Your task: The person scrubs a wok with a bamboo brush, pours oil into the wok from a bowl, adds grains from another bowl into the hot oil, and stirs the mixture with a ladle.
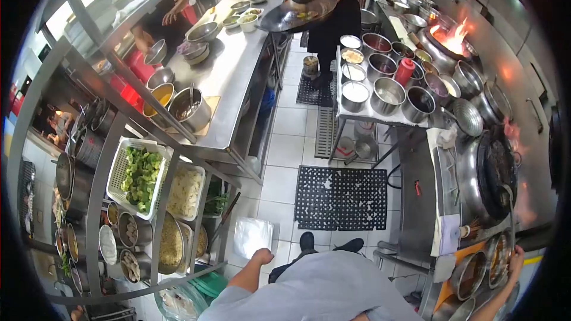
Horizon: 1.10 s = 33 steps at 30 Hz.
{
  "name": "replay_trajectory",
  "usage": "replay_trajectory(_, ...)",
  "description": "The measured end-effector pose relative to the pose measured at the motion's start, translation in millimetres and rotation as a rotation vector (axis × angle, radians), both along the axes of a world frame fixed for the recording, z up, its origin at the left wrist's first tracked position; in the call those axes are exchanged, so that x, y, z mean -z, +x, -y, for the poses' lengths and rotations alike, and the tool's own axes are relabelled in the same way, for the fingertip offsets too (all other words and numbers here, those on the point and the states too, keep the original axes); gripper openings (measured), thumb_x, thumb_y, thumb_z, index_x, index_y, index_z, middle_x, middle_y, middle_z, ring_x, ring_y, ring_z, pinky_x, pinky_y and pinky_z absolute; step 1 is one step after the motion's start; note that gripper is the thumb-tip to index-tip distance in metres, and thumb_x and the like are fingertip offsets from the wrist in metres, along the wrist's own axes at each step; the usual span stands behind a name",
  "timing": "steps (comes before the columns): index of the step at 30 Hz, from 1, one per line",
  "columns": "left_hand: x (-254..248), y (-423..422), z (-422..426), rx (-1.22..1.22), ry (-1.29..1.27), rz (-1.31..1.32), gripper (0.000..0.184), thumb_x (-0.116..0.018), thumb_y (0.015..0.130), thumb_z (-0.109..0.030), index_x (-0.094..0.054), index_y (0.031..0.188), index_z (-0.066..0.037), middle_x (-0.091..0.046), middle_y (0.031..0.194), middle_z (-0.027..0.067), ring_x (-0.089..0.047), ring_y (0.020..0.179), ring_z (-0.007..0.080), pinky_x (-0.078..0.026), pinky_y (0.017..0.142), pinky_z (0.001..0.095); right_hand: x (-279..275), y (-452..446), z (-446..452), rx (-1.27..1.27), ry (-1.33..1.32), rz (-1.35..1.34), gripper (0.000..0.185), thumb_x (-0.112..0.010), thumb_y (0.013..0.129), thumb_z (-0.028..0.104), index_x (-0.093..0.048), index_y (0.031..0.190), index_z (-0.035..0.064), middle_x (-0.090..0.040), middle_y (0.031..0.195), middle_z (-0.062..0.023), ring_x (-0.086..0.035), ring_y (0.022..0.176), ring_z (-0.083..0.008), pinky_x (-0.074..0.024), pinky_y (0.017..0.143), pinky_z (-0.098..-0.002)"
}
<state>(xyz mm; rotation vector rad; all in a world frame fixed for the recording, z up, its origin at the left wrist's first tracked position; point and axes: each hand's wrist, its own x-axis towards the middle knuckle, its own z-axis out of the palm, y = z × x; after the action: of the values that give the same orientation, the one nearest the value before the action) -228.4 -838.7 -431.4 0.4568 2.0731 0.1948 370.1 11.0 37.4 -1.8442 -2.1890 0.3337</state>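
My left hand [262,256] hangs at my left side with its fingers curled in, near a clear plastic bag [253,236] on the floor; nothing shows in it. At the lower right, my right hand [516,260] is at the edge of a metal strainer [498,258], close to the handle of a ladle [511,208] that leans on a dark wok [498,160]. What its fingers hold is too small to make out. A steel pot [468,274] stands beside the strainer.
A co-worker in a dark apron [339,30] holds a large wok [297,14] ahead in the aisle. Flames [453,37] rise from a burner at the right. Sauce pots [388,96] crowd a side table. A rubber mat [341,197] lies before my feet. Broccoli [141,177] fills a left-hand basket.
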Motion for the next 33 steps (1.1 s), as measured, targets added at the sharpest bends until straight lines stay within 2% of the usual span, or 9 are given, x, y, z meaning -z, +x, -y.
replay_trajectory(4, -29, 32, 26, -0.170, 0.075, -0.009, 0.047, -0.057, 0.085, -0.037, -0.071, 0.113, -0.002, -0.067, 0.120, 0.0222, -0.063, 0.113, 0.0375, -0.049, 0.099, 0.0443, -54, -80, 73, 0.177, -0.285, 0.062, 0.037, -0.055, 0.095, 0.009, -0.056, 0.131, 0.0016, -0.065, 0.117, -0.0112, -0.062, 0.097, -0.0226, -0.0507, 0.085, -0.0354)
replay_trajectory(5, -38, 34, 26, -0.187, 0.072, 0.021, 0.050, -0.059, 0.085, -0.038, -0.069, 0.118, -0.002, -0.067, 0.120, 0.0222, -0.063, 0.115, 0.0367, -0.049, 0.100, 0.0432, 14, 26, -18, -0.155, 0.168, 0.078, 0.035, -0.054, 0.096, 0.011, -0.058, 0.129, 0.0011, -0.066, 0.116, -0.0117, -0.061, 0.103, -0.0233, -0.0502, 0.089, -0.0354)
replay_trajectory(9, -21, 36, 31, -0.333, 0.056, 0.075, 0.050, -0.062, 0.085, -0.041, -0.070, 0.115, -0.001, -0.068, 0.118, 0.0221, -0.063, 0.115, 0.0374, -0.047, 0.102, 0.0424, -6, -92, 72, -0.189, 0.200, 0.154, 0.030, -0.059, 0.092, 0.012, -0.065, 0.119, 0.0013, -0.068, 0.116, -0.0167, -0.062, 0.111, -0.0294, -0.0465, 0.098, -0.0373)
replay_trajectory(13, -13, 44, 20, -0.938, 0.132, 0.244, 0.034, -0.060, 0.089, -0.027, -0.067, 0.114, -0.004, -0.069, 0.094, 0.0100, -0.067, 0.080, 0.0229, -0.053, 0.064, 0.0398, 1, -168, 98, 0.042, 0.044, -0.116, 0.041, -0.068, 0.082, 0.012, -0.067, 0.121, 0.0038, -0.070, 0.089, -0.0120, -0.064, 0.074, -0.0202, -0.0515, 0.068, -0.0350)
replay_trajectory(14, -12, 43, 14, -0.984, 0.109, 0.292, 0.032, -0.060, 0.091, -0.025, -0.065, 0.115, -0.005, -0.069, 0.099, 0.0098, -0.067, 0.079, 0.0222, -0.052, 0.061, 0.0385, -16, -192, 104, 0.090, -0.040, 0.122, 0.043, -0.064, 0.081, 0.010, -0.067, 0.124, 0.0075, -0.071, 0.106, -0.0180, -0.070, 0.085, -0.0255, -0.0525, 0.072, -0.0364)
replay_trajectory(18, -24, 33, -34, -0.866, 0.089, 0.285, 0.024, -0.059, 0.093, -0.022, -0.066, 0.110, -0.007, -0.067, 0.091, 0.0069, -0.065, 0.073, 0.0188, -0.050, 0.059, 0.0361, 17, -205, 73, 0.163, 0.058, 0.000, 0.044, -0.065, 0.079, 0.010, -0.068, 0.123, 0.0108, -0.068, 0.117, -0.0207, -0.064, 0.109, -0.0389, -0.0502, 0.094, -0.0431)
replay_trajectory(30, -29, 19, -195, -0.688, 0.284, 0.301, 0.023, -0.059, 0.096, -0.021, -0.063, 0.115, -0.008, -0.068, 0.096, 0.0064, -0.065, 0.076, 0.0180, -0.051, 0.059, 0.0338, 32, -202, -16, 0.063, 0.113, -0.017, 0.051, -0.052, 0.082, 0.001, -0.063, 0.130, 0.0158, -0.067, 0.114, -0.0232, -0.063, 0.109, -0.0405, -0.0494, 0.093, -0.0490)
replay_trajectory(31, -27, 25, -209, -0.701, 0.239, 0.280, 0.013, -0.055, 0.098, -0.017, -0.061, 0.106, -0.009, -0.062, 0.077, 0.0051, -0.056, 0.058, 0.0152, -0.039, 0.040, 0.0320, 32, -200, -22, 0.071, 0.117, -0.015, 0.051, -0.051, 0.083, 0.002, -0.063, 0.130, 0.0159, -0.067, 0.115, -0.0230, -0.063, 0.109, -0.0404, -0.0492, 0.094, -0.0494)
replay_trajectory(33, -31, 38, -215, -0.521, 0.247, 0.203, 0.019, -0.057, 0.096, -0.016, -0.067, 0.111, -0.011, -0.069, 0.088, 0.0080, -0.065, 0.075, 0.0198, -0.051, 0.058, 0.0329, 29, -196, -26, 0.079, 0.142, -0.012, 0.051, -0.051, 0.083, 0.001, -0.063, 0.130, 0.0165, -0.067, 0.115, -0.0218, -0.063, 0.110, -0.0401, -0.0489, 0.095, -0.0502)
